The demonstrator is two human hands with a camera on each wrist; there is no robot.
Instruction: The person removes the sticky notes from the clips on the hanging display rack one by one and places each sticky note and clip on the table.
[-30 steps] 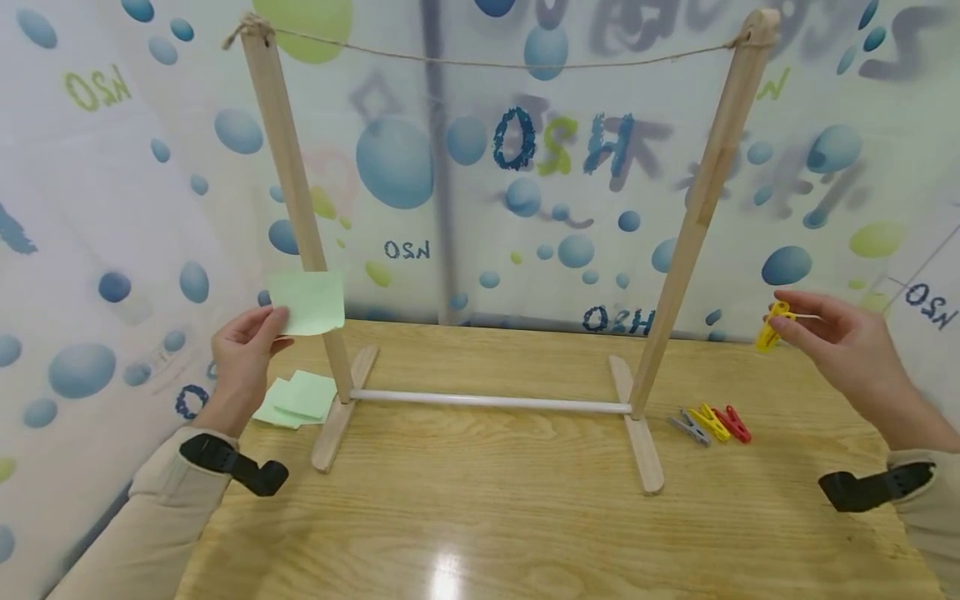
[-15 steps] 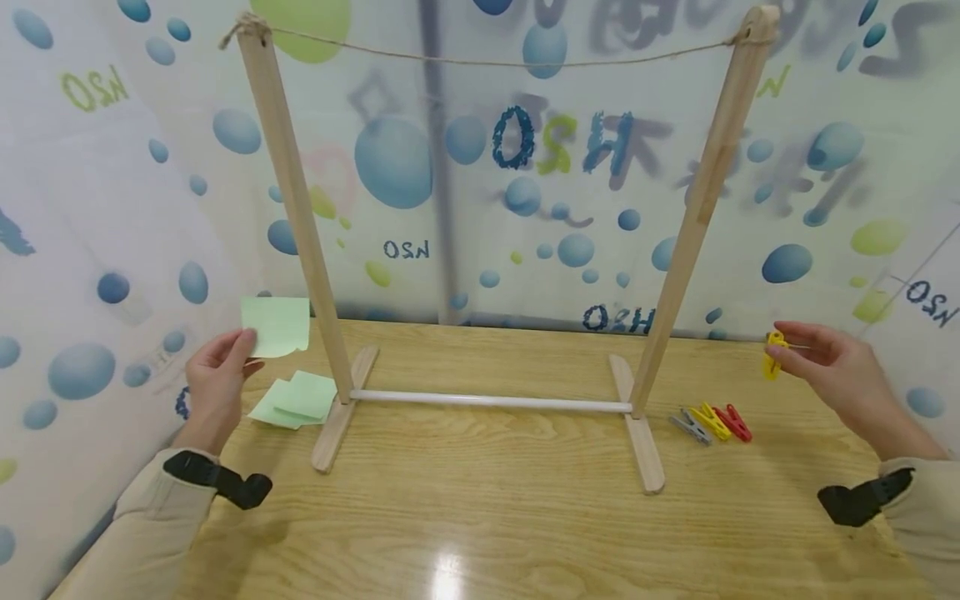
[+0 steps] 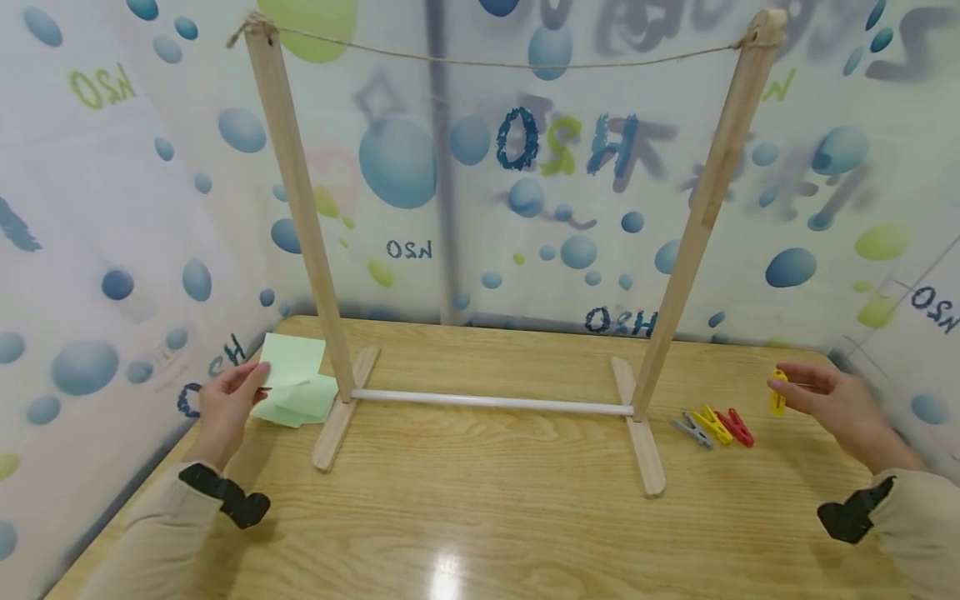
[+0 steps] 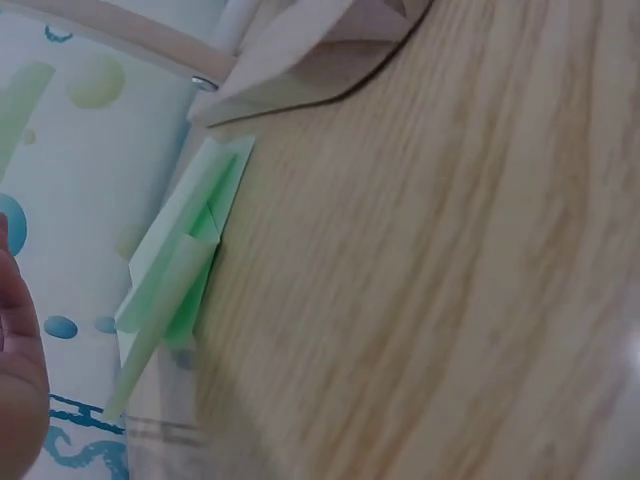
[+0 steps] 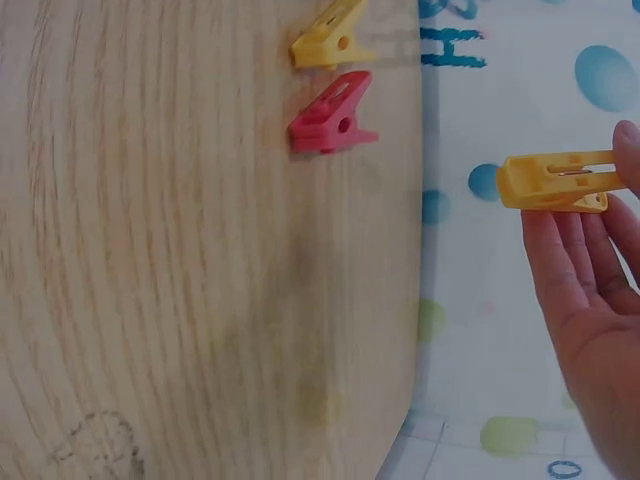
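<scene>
My left hand pinches a pale green sticky note by its left edge. The held note overlaps two more green notes lying on the table beside the rack's left foot. In the left wrist view only part of the hand shows, at the left edge. On the far right, my right hand grips a yellow clothespin between thumb and fingers, above the table. To its left lie a grey clothespin, a yellow one and a red one.
A wooden rack with two leaning posts stands mid-table, a white rod joining them low down. Twine sags between the post tops. Behind the wooden table hangs a bubble-printed curtain.
Both hands have come down toward the table. The left hand's note has dropped from in front of the left post to over the other notes; the right hand's yellow clothespin is lower.
</scene>
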